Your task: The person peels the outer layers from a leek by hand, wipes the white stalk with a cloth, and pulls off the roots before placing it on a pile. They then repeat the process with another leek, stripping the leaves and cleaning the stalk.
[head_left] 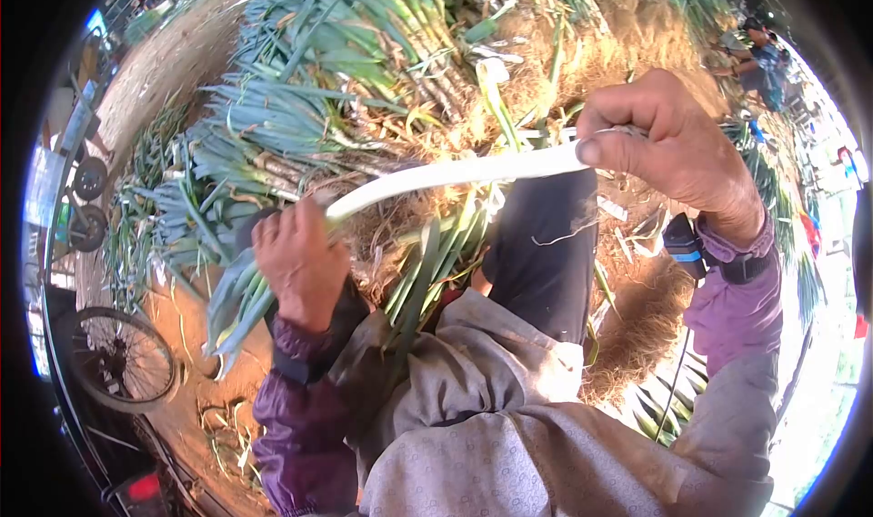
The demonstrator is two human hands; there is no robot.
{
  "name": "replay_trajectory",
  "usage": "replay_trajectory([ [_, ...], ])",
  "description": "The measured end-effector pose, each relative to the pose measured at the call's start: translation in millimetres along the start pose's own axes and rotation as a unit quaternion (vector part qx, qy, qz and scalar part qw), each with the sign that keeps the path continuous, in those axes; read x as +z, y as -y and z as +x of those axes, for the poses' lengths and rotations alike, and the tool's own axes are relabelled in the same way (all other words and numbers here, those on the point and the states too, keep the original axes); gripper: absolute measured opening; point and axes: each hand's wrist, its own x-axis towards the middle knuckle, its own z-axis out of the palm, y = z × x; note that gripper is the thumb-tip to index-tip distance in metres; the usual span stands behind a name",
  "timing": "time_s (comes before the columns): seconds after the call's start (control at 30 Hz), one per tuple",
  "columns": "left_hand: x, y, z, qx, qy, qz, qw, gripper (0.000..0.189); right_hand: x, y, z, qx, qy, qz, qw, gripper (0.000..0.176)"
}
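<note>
A long leek (pixel 455 171) stretches across the view in front of me, its white shaft bright in the sun and bowed slightly. My left hand (pixel 305 261) is wrapped round it where the shaft turns green, with the leaves (pixel 238 301) hanging down to the left. At the white end, my right hand (pixel 650 140) pinches the tip between thumb and fingers. That tip is partly covered by the fingers. Below the shaft, loose green leaves and cut leek pieces (pixel 455 244) lie between my knees.
Heaped leeks (pixel 336 53) with roots and dry soil fill the ground ahead. A pile of trimmed roots (pixel 641 326) lies at my right, near more leeks (pixel 668 403). A bicycle wheel (pixel 123 358) stands at left. Another person (pixel 764 67) is at the far right.
</note>
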Motion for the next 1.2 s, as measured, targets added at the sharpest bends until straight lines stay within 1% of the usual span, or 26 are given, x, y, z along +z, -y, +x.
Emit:
replay_trajectory([
  [0.03,-1.8,5.4,-6.0,-0.020,-0.003,0.003,1.000,0.040,-1.0,0.9,-3.2,0.006,0.002,0.025,1.000,0.024],
  [0.13,-19.8,19.9,-27.3,-0.064,0.021,0.001,0.998,0.045,-6.7,7.2,-10.8,0.022,0.016,0.035,0.999,0.025],
  [0.17,-23.0,27.8,-37.5,-0.058,0.032,-0.004,0.998,0.047,-5.7,8.6,-12.7,0.028,0.020,0.045,0.998,0.025],
  [0.23,-28.9,46.5,-59.9,-0.045,0.053,-0.011,0.998,0.052,1.0,10.7,-15.3,-0.005,0.020,0.021,1.000,0.024],
  [0.27,-30.6,56.3,-75.1,-0.004,0.068,-0.006,0.998,0.058,3.6,11.0,-16.2,-0.020,0.020,0.009,1.000,0.024],
  [0.37,-40.7,65.8,-108.4,-0.015,0.109,0.002,0.994,0.066,12.3,4.8,-17.5,-0.030,0.010,0.016,0.999,0.022],
  [0.4,-46.0,68.3,-114.6,-0.041,0.137,-0.024,0.989,0.071,11.8,4.6,-17.3,-0.030,0.011,-0.017,0.999,0.022],
  [0.5,-76.5,71.4,-118.2,-0.028,0.211,0.018,0.977,0.070,22.2,3.5,-21.7,-0.125,-0.048,-0.106,0.985,0.030],
  [0.53,-87.1,62.2,-107.8,-0.114,0.243,-0.063,0.961,0.065,24.8,3.9,-26.2,-0.138,-0.047,-0.173,0.974,0.031],
  [0.6,-109.0,47.5,-99.6,-0.096,0.075,-0.187,0.975,0.056,33.3,10.8,-33.8,-0.122,-0.043,-0.166,0.978,0.030],
  [0.63,-118.3,37.4,-97.1,-0.085,-0.010,-0.245,0.966,0.052,38.1,14.5,-37.2,-0.114,-0.040,-0.162,0.979,0.029],
  [0.7,-126.5,-17.1,-78.8,-0.199,-0.037,-0.330,0.922,0.043,43.4,23.9,-39.0,-0.109,-0.025,-0.160,0.981,0.027],
  [0.73,-125.3,-40.2,-54.1,-0.042,-0.039,-0.274,0.960,0.044,46.9,26.8,-39.0,-0.114,-0.022,-0.164,0.980,0.027],
  [0.77,-115.5,-57.9,-32.2,0.062,-0.044,-0.253,0.964,0.045,49.2,28.9,-39.1,-0.117,-0.022,-0.169,0.978,0.026],
  [0.8,-105.5,-75.6,-10.1,0.165,-0.052,-0.233,0.957,0.046,51.8,28.1,-39.4,-0.127,-0.015,-0.159,0.979,0.022],
  [0.87,-85.6,-93.6,6.7,0.195,-0.008,-0.294,0.936,0.049,58.7,30.7,-41.4,-0.138,-0.035,-0.182,0.973,0.019],
  [0.9,-80.0,-98.6,10.5,0.178,0.052,-0.330,0.926,0.052,59.4,27.2,-40.9,-0.134,-0.035,-0.178,0.974,0.017],
  [0.93,-68.4,-96.0,13.3,0.156,0.069,-0.333,0.927,0.051,60.0,23.7,-40.3,-0.129,-0.036,-0.173,0.976,0.015],
  [0.97,-69.5,-96.9,15.1,0.112,0.091,-0.336,0.931,0.037,60.5,20.2,-39.7,-0.125,-0.037,-0.169,0.977,0.013],
  [1.0,-73.9,-98.5,18.4,-0.011,0.119,-0.429,0.895,0.030,59.5,13.4,-37.2,-0.105,-0.035,-0.133,0.985,0.014],
  [1.03,-76.8,-99.0,19.3,-0.139,0.141,-0.508,0.838,0.025,57.8,9.0,-34.1,-0.091,-0.030,-0.097,0.991,0.015],
  [1.07,-65.5,-88.8,17.3,-0.176,0.067,-0.630,0.754,0.023,51.1,7.6,-34.0,-0.063,-0.004,-0.080,0.995,0.018],
  [1.1,-57.1,-79.5,19.9,-0.204,-0.007,-0.733,0.649,0.022,50.2,4.5,-33.1,-0.068,-0.008,-0.066,0.995,0.019],
  [1.2,-56.4,-68.3,14.6,-0.139,-0.025,-0.724,0.675,0.024,53.3,-4.9,-32.4,-0.072,-0.021,-0.028,0.997,0.020],
])
